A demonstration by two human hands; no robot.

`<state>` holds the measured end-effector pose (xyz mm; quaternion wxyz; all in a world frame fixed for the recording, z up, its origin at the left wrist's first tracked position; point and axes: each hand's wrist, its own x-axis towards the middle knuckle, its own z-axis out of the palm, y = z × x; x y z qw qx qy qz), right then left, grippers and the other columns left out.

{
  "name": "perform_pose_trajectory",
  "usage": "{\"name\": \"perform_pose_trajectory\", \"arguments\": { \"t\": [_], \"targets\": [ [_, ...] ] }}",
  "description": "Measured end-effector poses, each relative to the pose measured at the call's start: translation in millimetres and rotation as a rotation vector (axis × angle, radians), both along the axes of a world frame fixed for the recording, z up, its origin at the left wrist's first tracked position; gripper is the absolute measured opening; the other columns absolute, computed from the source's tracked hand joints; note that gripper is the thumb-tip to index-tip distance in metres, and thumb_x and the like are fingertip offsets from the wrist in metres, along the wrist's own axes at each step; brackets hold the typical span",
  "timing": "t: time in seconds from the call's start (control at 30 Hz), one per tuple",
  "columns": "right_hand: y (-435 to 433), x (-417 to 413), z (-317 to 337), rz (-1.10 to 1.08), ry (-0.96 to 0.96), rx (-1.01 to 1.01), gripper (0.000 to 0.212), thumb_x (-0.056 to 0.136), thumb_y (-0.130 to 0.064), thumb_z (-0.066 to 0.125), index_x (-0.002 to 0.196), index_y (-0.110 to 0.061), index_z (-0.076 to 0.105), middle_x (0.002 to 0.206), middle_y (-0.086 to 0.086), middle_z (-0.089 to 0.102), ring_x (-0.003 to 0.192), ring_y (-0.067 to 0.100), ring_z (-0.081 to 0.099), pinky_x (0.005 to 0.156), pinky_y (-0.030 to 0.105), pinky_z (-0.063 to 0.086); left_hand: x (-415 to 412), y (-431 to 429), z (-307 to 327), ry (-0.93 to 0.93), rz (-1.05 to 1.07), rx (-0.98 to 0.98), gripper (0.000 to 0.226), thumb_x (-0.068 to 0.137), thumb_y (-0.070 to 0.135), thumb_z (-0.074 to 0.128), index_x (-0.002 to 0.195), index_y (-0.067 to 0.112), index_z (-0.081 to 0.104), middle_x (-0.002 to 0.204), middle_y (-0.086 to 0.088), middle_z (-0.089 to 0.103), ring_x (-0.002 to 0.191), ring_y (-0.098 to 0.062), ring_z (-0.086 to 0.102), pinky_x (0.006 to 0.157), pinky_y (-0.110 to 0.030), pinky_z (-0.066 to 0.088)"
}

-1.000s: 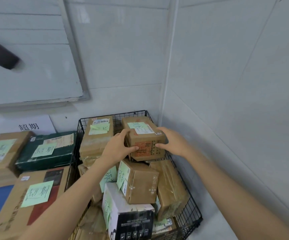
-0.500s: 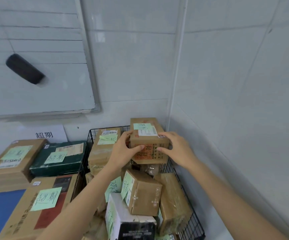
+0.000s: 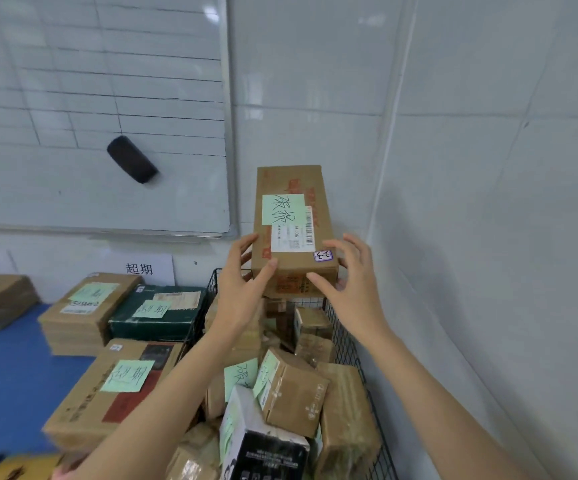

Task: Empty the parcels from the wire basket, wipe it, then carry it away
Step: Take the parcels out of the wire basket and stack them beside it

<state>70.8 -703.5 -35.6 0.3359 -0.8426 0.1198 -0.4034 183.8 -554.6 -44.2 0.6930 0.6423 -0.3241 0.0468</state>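
A brown cardboard parcel (image 3: 292,181) with a green note and a white label hangs in the air above the black wire basket (image 3: 347,344). My left hand (image 3: 242,289) grips its lower left corner, thumb on the front face. At its lower right corner my right hand (image 3: 353,282) holds it with fingers spread. The basket stands in the wall corner and holds several more parcels, among them a brown box (image 3: 296,396) and a black-and-white box (image 3: 263,448). My forearms hide part of the basket's left side.
Left of the basket, cardboard boxes (image 3: 107,386) and a dark green box (image 3: 157,313) with green notes lie on the blue floor (image 3: 6,368). A whiteboard (image 3: 90,98) with a black eraser (image 3: 131,159) hangs above. White tiled wall (image 3: 488,237) closes the right side.
Both hands have lifted the parcel from the top of the pile to well above the basket rim, tilting its labelled top towards me. The view has tilted upward.
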Motion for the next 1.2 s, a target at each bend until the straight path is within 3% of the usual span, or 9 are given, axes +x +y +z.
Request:
{"name": "perform_pose_trajectory", "arguments": {
  "t": [0.17,0.4,0.5,0.6,0.73,0.9,1.07,1.13,1.2],
  "targets": [
    [38,11,10,0.157,-0.009,0.118,0.08,0.08,-0.021,0.081,0.144,-0.039,0.037,0.145,-0.005,0.046,0.128,0.009,0.049,0.094,0.038,0.056,-11,56,13,-0.072,0.131,0.033,0.056,0.088,0.024,0.072,0.136,0.034,0.043,0.128,0.032,0.049,0.118,0.016,0.046,0.094,-0.02,0.049],
    [118,31,24,0.453,0.109,0.142,0.097,0.081,-0.013,0.08,0.155,-0.032,0.021,0.135,-0.017,0.05,0.115,-0.003,0.049,0.108,0.03,0.042,-23,151,14,-0.129,0.362,0.057,0.062,0.087,0.019,0.074,0.139,0.026,0.042,0.139,0.012,0.05,0.122,0.003,0.049,0.096,-0.028,0.05],
    [150,43,28,0.505,0.107,0.087,0.099,0.08,-0.018,0.081,0.157,-0.027,0.019,0.145,-0.007,0.05,0.125,0.005,0.049,0.11,0.033,0.041,-29,184,14,-0.124,0.427,0.037,0.063,0.087,0.018,0.075,0.139,0.026,0.042,0.139,0.009,0.05,0.124,-0.002,0.05,0.096,-0.03,0.051],
    [179,49,31,0.586,0.102,0.057,0.095,0.081,-0.019,0.081,0.155,-0.029,0.022,0.142,-0.01,0.051,0.121,0.001,0.048,0.101,0.018,0.039,-35,217,16,-0.163,0.481,0.027,0.063,0.086,0.016,0.075,0.139,0.022,0.042,0.136,0.006,0.053,0.122,-0.003,0.053,0.088,-0.022,0.054],
    [212,57,36,0.684,0.11,0.044,0.091,0.082,-0.019,0.08,0.153,-0.031,0.025,0.145,-0.009,0.049,0.12,-0.005,0.043,0.095,0.012,0.036,-41,253,14,-0.148,0.551,0.0,0.064,0.085,0.011,0.075,0.138,0.027,0.042,0.129,0.026,0.053,0.119,0.007,0.051,0.086,-0.013,0.051],
    [252,69,45,0.792,0.143,0.046,0.089,0.085,-0.023,0.077,0.151,-0.039,0.02,0.146,-0.009,0.048,0.129,0.007,0.049,0.108,0.035,0.044,-39,294,16,-0.126,0.589,-0.031,0.064,0.085,0.014,0.076,0.137,0.028,0.042,0.117,0.044,0.054,0.116,0.012,0.052,0.087,-0.007,0.046],
    [304,82,53,0.872,0.19,0.097,0.09,0.085,-0.027,0.077,0.151,-0.042,0.017,0.144,-0.01,0.048,0.119,-0.002,0.053,0.103,0.029,0.044,-30,351,20,-0.117,0.609,-0.044,0.065,0.084,0.015,0.076,0.138,0.026,0.041,0.125,0.032,0.053,0.116,0.013,0.051,0.084,-0.009,0.048],
    [329,88,54,0.903,0.191,0.141,0.089,0.085,-0.025,0.077,0.151,-0.041,0.019,0.137,-0.015,0.049,0.113,-0.015,0.05,0.102,0.026,0.045,-25,379,21,-0.118,0.614,-0.023,0.065,0.085,0.011,0.075,0.138,0.027,0.04,0.123,0.036,0.052,0.116,0.016,0.049,0.082,-0.007,0.047],
    [358,98,51,0.935,0.194,0.169,0.087,0.086,-0.022,0.077,0.151,-0.039,0.021,0.127,-0.025,0.048,0.105,-0.027,0.046,0.094,0.011,0.044,-17,411,21,-0.122,0.617,0.012,0.066,0.086,0.014,0.075,0.136,0.034,0.038,0.121,0.046,0.049,0.118,0.017,0.047,0.084,-0.007,0.047]
  ]
}}
